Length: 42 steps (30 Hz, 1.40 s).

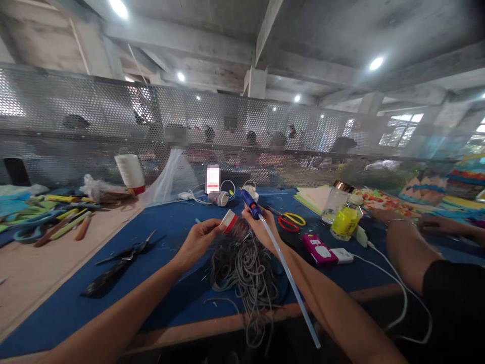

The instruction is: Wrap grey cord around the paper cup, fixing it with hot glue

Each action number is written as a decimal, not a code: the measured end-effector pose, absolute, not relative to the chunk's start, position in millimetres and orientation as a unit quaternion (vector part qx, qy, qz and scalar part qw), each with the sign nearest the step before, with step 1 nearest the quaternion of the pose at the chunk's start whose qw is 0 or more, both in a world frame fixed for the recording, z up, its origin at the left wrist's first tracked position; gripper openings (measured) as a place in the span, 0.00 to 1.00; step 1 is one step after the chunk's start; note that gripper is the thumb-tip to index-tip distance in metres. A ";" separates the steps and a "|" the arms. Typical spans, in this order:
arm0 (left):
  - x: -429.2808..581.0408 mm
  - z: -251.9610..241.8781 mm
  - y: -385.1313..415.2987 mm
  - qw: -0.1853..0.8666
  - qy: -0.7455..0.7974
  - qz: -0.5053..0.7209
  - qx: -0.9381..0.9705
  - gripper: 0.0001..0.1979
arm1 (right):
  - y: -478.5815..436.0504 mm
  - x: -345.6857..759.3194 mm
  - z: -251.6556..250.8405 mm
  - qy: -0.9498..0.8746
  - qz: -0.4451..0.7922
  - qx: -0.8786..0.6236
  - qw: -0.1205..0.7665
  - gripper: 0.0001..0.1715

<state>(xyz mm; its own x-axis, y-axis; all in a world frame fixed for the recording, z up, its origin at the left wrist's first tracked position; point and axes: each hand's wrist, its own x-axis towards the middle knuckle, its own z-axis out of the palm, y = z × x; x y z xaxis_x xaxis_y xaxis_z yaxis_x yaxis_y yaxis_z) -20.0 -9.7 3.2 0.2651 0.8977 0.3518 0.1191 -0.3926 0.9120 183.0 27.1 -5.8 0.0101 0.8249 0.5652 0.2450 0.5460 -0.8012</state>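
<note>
My left hand (197, 242) is closed on a small cup (232, 223) with a red and white rim, held tilted over the blue mat (113, 298). My right hand (261, 227) grips a blue glue gun (250, 203), its long clear glue stick (290, 278) trailing back along my forearm. The gun's nozzle is close to the cup. Under both hands lies a loose heap of grey cord (244, 268), spilling over the table's front edge.
Black scissors (127, 255) lie left on the mat, red-and-yellow scissors (290, 221) right. A pink box (319, 249), a white charger (343, 255) with cable, a yellow bottle (345, 221) and another person's arm (409, 247) are on the right. A perforated metal screen (227, 126) stands behind.
</note>
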 end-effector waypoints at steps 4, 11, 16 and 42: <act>-20.3 3.1 -9.8 0.406 0.371 0.480 0.684 0.13 | 29.4 183.0 -7.7 -0.659 0.247 -0.403 0.586 0.13; -19.4 5.9 -10.9 0.405 0.365 0.480 0.687 0.12 | 32.2 184.0 -9.6 -0.663 0.237 -0.405 0.583 0.14; -18.9 7.9 -13.1 0.411 0.365 0.478 0.685 0.12 | 30.4 185.8 -7.4 -0.676 0.213 -0.421 0.566 0.15; -19.7 5.0 -12.4 0.404 0.364 0.475 0.692 0.14 | 29.6 188.7 -6.1 -0.703 0.197 -0.429 0.532 0.15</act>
